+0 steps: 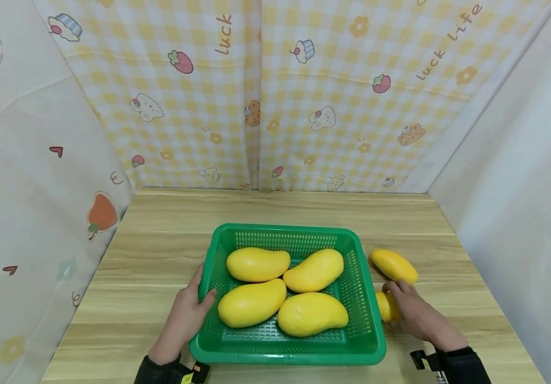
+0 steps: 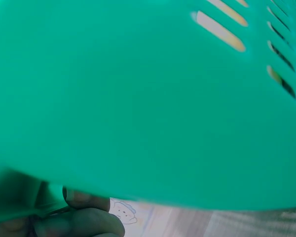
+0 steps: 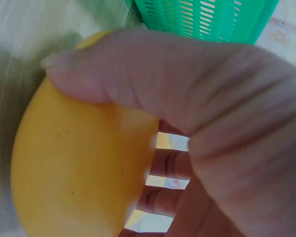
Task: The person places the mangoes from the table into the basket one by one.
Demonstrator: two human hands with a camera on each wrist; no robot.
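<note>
A green plastic basket (image 1: 287,358) with slotted walls stands mid-table in the head view, several yellow mangoes (image 1: 252,304) lying in it. My left hand (image 1: 188,316) grips its left rim, thumb on the inner side. Up close in the left wrist view, the basket wall (image 2: 138,108) fills most of the picture and curled fingers (image 2: 84,222) show below its edge. Just right of the basket, my right hand (image 1: 418,316) holds another mango (image 1: 387,306), partly hidden by the hand. The right wrist view shows the thumb across this mango (image 3: 79,163), fingers round its far side.
One more mango (image 1: 393,264) lies on the wooden table (image 1: 170,213) behind the right hand. A yellow checked cloth (image 1: 184,106) hangs at the back, and pale cloths (image 1: 520,176) flank the table on both sides.
</note>
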